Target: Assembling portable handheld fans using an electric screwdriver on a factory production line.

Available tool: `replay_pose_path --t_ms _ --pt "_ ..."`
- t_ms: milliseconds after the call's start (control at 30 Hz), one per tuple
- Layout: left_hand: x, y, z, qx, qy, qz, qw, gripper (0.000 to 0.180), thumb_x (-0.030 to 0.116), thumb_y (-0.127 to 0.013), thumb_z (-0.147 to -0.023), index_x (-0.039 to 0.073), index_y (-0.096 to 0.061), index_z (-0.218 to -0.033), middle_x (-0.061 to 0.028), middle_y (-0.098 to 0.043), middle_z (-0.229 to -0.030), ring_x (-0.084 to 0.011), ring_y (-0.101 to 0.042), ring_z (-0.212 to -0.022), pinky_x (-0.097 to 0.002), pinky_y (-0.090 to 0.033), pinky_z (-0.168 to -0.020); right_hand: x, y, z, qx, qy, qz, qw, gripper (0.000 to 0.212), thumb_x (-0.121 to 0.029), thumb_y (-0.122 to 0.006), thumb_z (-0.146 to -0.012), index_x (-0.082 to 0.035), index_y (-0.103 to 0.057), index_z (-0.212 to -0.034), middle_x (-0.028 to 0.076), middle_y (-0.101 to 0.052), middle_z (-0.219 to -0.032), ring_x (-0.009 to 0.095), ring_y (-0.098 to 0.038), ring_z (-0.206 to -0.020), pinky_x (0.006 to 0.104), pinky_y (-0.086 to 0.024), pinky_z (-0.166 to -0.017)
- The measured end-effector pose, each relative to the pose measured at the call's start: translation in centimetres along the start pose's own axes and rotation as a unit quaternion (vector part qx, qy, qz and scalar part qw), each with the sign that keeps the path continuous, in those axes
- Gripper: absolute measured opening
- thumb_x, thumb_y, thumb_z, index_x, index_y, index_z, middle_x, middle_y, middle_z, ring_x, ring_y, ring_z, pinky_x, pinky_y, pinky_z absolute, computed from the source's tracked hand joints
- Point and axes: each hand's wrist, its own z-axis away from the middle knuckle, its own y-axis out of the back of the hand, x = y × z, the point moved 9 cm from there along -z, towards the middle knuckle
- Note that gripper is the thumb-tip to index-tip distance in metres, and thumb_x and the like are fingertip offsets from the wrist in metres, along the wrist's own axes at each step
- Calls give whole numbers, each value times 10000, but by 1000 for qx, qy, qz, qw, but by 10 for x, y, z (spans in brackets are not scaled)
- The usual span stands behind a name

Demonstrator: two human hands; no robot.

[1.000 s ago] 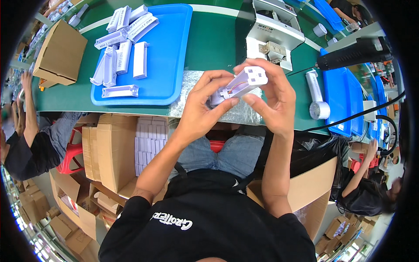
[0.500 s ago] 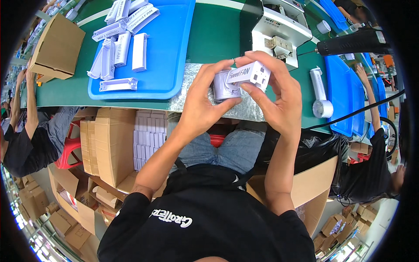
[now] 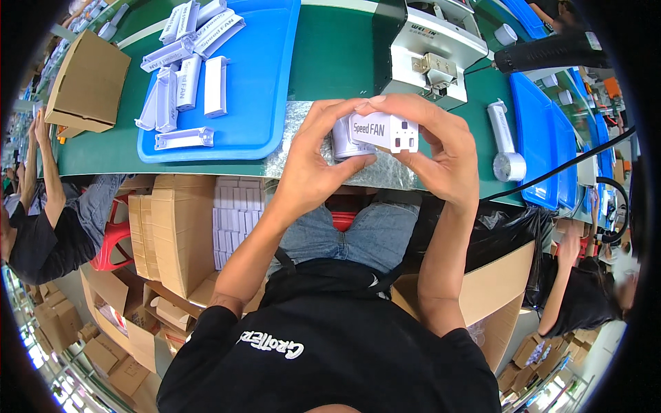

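Above the metal-coloured mat (image 3: pixel 296 124) at the bench edge, both hands hold the parts of a white handheld fan. My left hand (image 3: pixel 310 151) is closed round the fan's round head (image 3: pixel 342 142). The fingers and thumb of my right hand (image 3: pixel 444 148) grip the white handle casing (image 3: pixel 377 132), whose end with square holes points toward me. The casing lies against the round head and partly covers it; whether they are joined is hidden. To the left, a blue tray (image 3: pixel 255 110) carries several white handle casings (image 3: pixel 215 86), some stacked.
A white and black bench machine (image 3: pixel 437 41) stands ahead, a black tool (image 3: pixel 547 55) at its right. Another white fan (image 3: pixel 508 165) lies near blue bins (image 3: pixel 533 141). A cardboard box (image 3: pixel 89 82) sits far left, and a black cable (image 3: pixel 564 165) crosses the right. People work on both sides.
The handle casing has turned and shifted slightly left, its holed end now tipped down toward me. My hands keep their grip. The person at right has lowered an arm.
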Motion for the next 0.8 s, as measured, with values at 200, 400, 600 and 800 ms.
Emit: replay_pose_path --t_ms 200,400,600,800 --pt "7 15 -13 20 -12 -35 999 613 55 -905 -738 -2 -683 -1307 -113 -641 -1251 -259 -633 -1170 -362 -507 -990 11 -2 -17 14 -28 -27 999 619 90 -754 -772 -39 -699 -1376 148 -730 -1352 284 -739 -1164 365 -585 -972" --pt "3 19 2 54 -87 -93 990 665 123 -923 -754 21 -657 -1354 -167 -661 -1289 -323 -633 -1204 -429 -499 -1046 6 -3 -16 20 -35 6 999 634 -82 -801 -844 -15 -634 -1451 176 -704 -1384 284 -703 -1230 385 -539 -1048" --pt "15 -11 14 -34 -23 -8 999 647 55 -890 -777 71 -658 -1380 -142 -592 -1328 -312 -601 -1270 -386 -506 -1056 34 32 51 289 -97 -85 949 470 -354 -470 -1132 63 -613 -1297 140 -679 -997 199 -665 -869 331 -550 -781" --pt "13 -3 7 -57 -55 6 997 664 62 -870 -796 98 -647 -1421 -146 -587 -1340 -336 -614 -1254 -417 -525 -1028 67 22 98 372 -219 51 901 340 -230 -534 -1129 21 -691 -963 -6 -569 -729 43 -483 -638 226 -344 -570"
